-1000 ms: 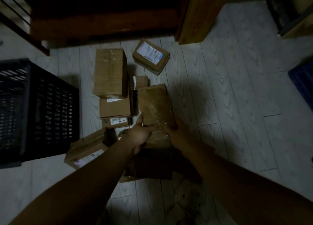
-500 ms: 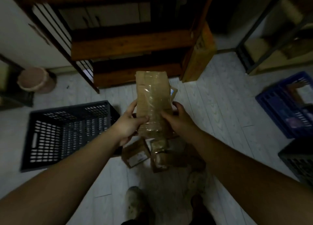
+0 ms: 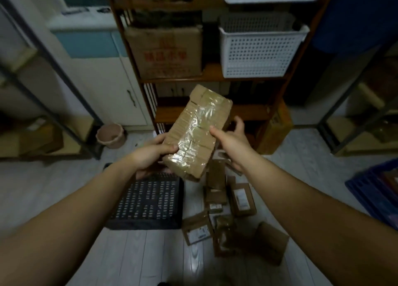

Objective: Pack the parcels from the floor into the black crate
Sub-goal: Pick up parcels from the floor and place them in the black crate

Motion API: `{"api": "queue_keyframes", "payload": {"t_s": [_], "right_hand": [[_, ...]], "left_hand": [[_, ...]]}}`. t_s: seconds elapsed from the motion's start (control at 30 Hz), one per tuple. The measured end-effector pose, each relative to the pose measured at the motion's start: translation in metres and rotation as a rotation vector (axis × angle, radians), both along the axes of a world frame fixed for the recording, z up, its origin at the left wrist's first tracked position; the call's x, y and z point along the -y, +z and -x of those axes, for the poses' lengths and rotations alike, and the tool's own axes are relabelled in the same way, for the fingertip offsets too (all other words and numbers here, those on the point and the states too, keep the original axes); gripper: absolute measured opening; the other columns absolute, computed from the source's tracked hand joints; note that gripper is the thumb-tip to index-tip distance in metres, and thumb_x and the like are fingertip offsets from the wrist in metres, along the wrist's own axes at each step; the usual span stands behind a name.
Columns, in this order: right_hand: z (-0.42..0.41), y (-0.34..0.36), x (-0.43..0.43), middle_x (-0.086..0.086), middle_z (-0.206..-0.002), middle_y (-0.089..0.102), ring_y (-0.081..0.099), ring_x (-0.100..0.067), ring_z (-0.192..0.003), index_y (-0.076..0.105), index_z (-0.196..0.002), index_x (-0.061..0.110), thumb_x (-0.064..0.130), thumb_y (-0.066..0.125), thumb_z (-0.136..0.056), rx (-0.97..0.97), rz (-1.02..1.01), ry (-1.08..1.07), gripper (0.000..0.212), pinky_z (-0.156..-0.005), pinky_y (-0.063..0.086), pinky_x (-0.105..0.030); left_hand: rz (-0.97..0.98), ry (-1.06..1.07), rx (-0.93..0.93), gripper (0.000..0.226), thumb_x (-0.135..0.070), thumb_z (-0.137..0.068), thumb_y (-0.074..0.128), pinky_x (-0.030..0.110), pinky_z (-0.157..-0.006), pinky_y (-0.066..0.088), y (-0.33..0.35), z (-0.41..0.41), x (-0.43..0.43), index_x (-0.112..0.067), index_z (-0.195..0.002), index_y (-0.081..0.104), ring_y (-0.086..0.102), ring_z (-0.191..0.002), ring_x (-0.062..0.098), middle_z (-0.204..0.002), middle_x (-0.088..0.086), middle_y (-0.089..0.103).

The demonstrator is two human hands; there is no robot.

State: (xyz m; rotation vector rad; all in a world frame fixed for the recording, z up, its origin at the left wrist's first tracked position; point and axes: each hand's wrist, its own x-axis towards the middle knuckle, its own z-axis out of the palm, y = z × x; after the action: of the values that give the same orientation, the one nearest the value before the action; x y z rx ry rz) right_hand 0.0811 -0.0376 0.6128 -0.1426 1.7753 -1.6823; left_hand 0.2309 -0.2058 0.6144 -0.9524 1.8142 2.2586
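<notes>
A brown cardboard parcel wrapped in clear tape is up in the air in front of me, tilted with its top end to the right. My left hand grips its lower left edge, thumb on the front. My right hand holds the right edge, thumb on the taped face and fingers reaching behind. The black crate stands on the floor right below my left hand, its inside partly hidden by my arm. Several more brown parcels lie in a loose pile on the floor to the crate's right.
A wooden shelf unit stands straight ahead with a large cardboard box and a white basket on it. A pink bucket stands at the left, a blue crate at the right. Metal racks flank both sides.
Both hands have lifted the taped parcel from the floor pile to chest height and tilted it. My view has risen from the floor to the shelves.
</notes>
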Motion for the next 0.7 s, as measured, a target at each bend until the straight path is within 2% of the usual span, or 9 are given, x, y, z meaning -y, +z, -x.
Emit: {"api": "queue_keyframes", "payload": {"t_s": [0.07,0.13,0.2,0.27,0.3,0.43,0.5,0.6,0.7], "right_hand": [[-0.002,0.02,0.008,0.008,-0.115,0.053,0.062,-0.016,-0.088,0.015,-0.143,0.048,0.039,0.074,-0.076,-0.016,0.017,-0.029,0.089,-0.059,0.058,-0.037],[-0.012,0.034,0.023,0.006,-0.111,0.06,0.065,-0.017,-0.085,0.034,-0.137,0.04,0.038,0.071,-0.078,0.001,0.028,0.008,0.07,-0.051,0.056,-0.033],[-0.03,0.038,0.047,0.002,-0.106,0.064,0.066,-0.018,-0.085,0.044,-0.128,0.036,0.035,0.07,-0.081,0.042,0.063,-0.014,0.054,-0.055,0.057,-0.036],[-0.053,0.034,0.08,0.002,-0.107,0.061,0.065,-0.019,-0.09,0.042,-0.125,0.035,0.034,0.069,-0.082,0.089,0.113,-0.079,0.051,-0.064,0.059,-0.042],[-0.065,0.032,0.101,0.002,-0.108,0.059,0.063,-0.02,-0.092,0.041,-0.125,0.035,0.034,0.069,-0.083,0.102,0.137,-0.105,0.05,-0.068,0.059,-0.045],[-0.116,0.016,0.188,0.001,-0.109,0.058,0.063,-0.021,-0.093,0.037,-0.127,0.035,0.033,0.066,-0.085,0.132,0.158,-0.16,0.051,-0.07,0.059,-0.043],[-0.14,0.003,0.23,-0.001,-0.111,0.059,0.063,-0.023,-0.096,0.035,-0.131,0.036,0.037,0.063,-0.087,0.134,0.105,-0.141,0.052,-0.076,0.058,-0.044],[-0.168,-0.021,0.276,-0.003,-0.12,0.058,0.06,-0.022,-0.101,0.033,-0.138,0.03,0.043,0.059,-0.088,0.097,-0.023,-0.089,0.058,-0.084,0.053,-0.042],[-0.183,-0.047,0.305,-0.005,-0.121,0.058,0.061,-0.025,-0.104,0.033,-0.138,0.025,0.038,0.063,-0.086,0.138,-0.088,-0.027,0.061,-0.091,0.051,-0.046]], "left_hand": [[0.044,-0.038,0.01,0.059,-0.018,-0.058,0.074,0.054,-0.095,0.041,0.019,-0.017,0.023,-0.03,-0.113,0.06,0.056,-0.107,0.034,-0.117,0.013,0.063],[0.098,-0.049,0.03,0.06,-0.017,-0.057,0.078,0.053,-0.096,0.044,0.032,-0.034,0.05,-0.031,-0.113,0.06,0.058,-0.107,0.032,-0.114,0.009,0.064],[0.133,0.112,0.003,0.056,-0.023,-0.066,0.076,0.05,-0.09,0.049,0.037,-0.05,0.079,-0.026,-0.119,0.056,0.059,-0.106,0.03,-0.117,0.009,0.062],[0.097,0.334,-0.065,0.053,-0.026,-0.078,0.069,0.046,-0.088,0.052,0.035,-0.067,0.11,-0.013,-0.126,0.05,0.062,-0.099,0.027,-0.117,0.013,0.061],[0.089,0.376,-0.076,0.053,-0.028,-0.081,0.068,0.045,-0.085,0.053,0.032,-0.076,0.125,-0.01,-0.126,0.048,0.063,-0.095,0.026,-0.115,0.013,0.061],[0.122,0.323,-0.053,0.055,-0.023,-0.077,0.073,0.044,-0.067,0.056,0.016,-0.113,0.195,-0.026,-0.121,0.04,0.063,-0.095,0.027,-0.108,0.002,0.062],[0.119,0.326,-0.113,0.054,-0.017,-0.077,0.072,0.038,-0.063,0.056,0.008,-0.131,0.237,-0.022,-0.123,0.043,0.067,-0.092,0.025,-0.109,0.002,0.065],[0.164,0.294,-0.144,0.053,-0.012,-0.08,0.069,0.035,-0.074,0.056,-0.004,-0.154,0.295,-0.017,-0.127,0.046,0.068,-0.093,0.022,-0.113,0.007,0.065],[0.273,0.253,-0.081,0.064,-0.016,-0.079,0.07,0.037,-0.076,0.056,-0.022,-0.162,0.332,-0.025,-0.133,0.036,0.063,-0.099,0.022,-0.119,0.002,0.057]]}}
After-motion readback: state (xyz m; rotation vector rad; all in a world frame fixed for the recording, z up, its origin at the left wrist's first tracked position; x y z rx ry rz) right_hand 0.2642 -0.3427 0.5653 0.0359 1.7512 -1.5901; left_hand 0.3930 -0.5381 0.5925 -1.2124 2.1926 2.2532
